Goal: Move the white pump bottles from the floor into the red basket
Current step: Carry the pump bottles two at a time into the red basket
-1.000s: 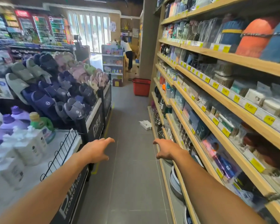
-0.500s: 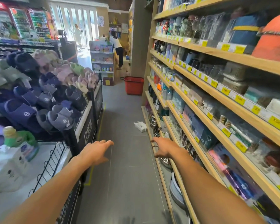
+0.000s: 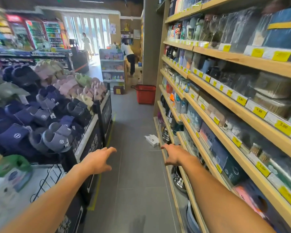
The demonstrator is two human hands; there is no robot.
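A white pump bottle lies on its side on the grey floor, close to the foot of the right-hand shelving. Farther down the aisle a red basket stands on the floor by a pillar. My left hand reaches forward over the aisle with relaxed fingers and holds nothing. My right hand is stretched forward too, fingers loose and empty, just this side of the bottle and apart from it.
Wooden shelves full of packaged goods line the right. A display of slippers with a black wire-fronted stand borders the left. A person bends over at the aisle's far end beside a small white shelf unit.
The view has advanced down the aisle; the bottle and basket look nearer. The white bottles on the left display have slid out of view. Both hands stay outstretched and empty.
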